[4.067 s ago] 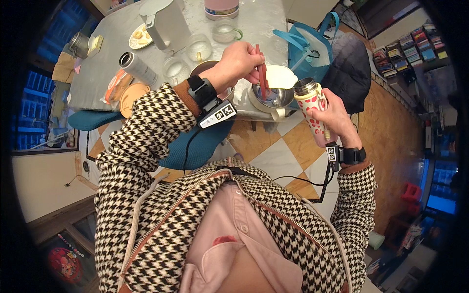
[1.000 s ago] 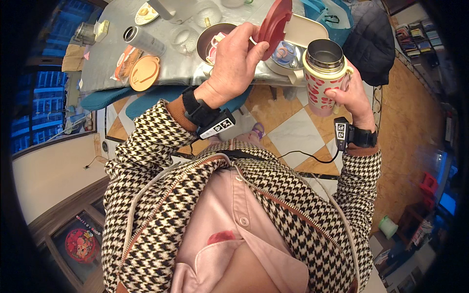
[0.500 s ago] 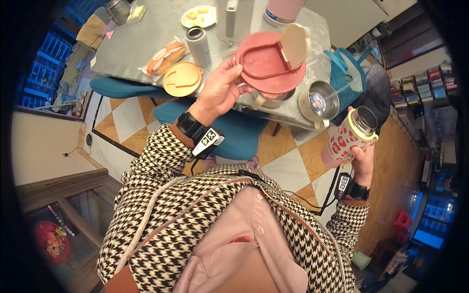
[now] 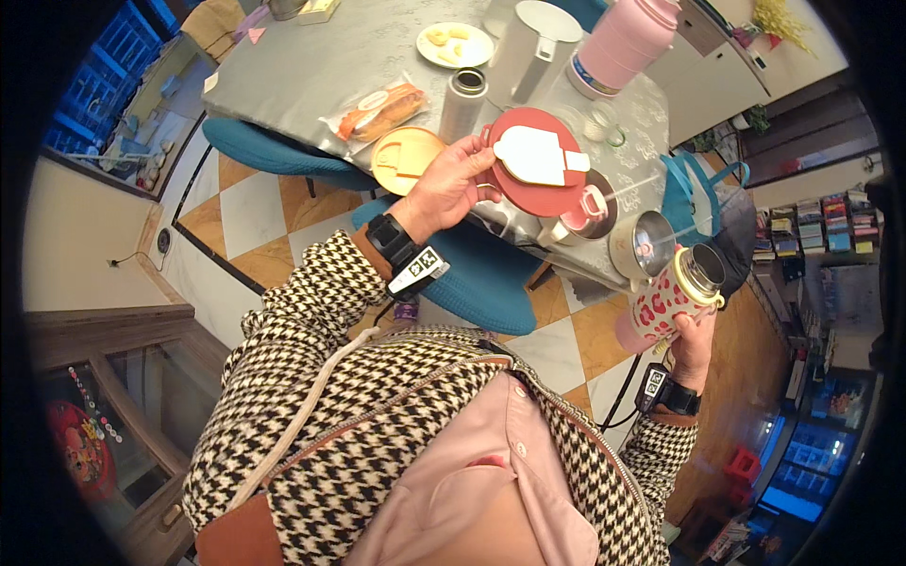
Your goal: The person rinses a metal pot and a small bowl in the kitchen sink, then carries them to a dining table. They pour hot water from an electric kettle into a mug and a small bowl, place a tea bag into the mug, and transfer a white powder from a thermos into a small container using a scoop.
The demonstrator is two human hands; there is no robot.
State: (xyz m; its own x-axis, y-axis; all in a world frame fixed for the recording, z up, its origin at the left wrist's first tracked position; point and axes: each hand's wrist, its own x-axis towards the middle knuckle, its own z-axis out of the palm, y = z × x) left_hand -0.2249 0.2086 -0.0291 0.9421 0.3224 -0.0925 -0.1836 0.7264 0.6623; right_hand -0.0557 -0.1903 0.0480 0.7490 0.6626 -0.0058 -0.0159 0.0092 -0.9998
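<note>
My left hand (image 4: 451, 186) pinches the edge of a round red lid (image 4: 530, 195) over the near edge of the table. A white flap (image 4: 531, 156) on the lid lies down across its top. In my right hand (image 4: 694, 341) is a white and pink insulated bottle (image 4: 653, 309) with red leopard spots. It tilts a little, its steel mouth uncovered. Just beyond it stands a steel cup (image 4: 624, 253) with a pale handle. A second steel cup (image 4: 596, 226), with a pink piece at its rim, is partly hidden under the lid.
A yellow lid (image 4: 404, 158), a grey bottle (image 4: 462, 111), bagged bread (image 4: 385, 113), a plate of food (image 4: 427, 43), a clear pitcher (image 4: 528, 47) and a large pink jug (image 4: 628, 40) stand on the table. Teal chairs (image 4: 462, 274) are tucked at its near side; a teal bag (image 4: 681, 203) hangs right.
The flap on the red lid has gone from raised to folded down. My view has shifted, showing more of the table's far side. Both hands keep their holds.
</note>
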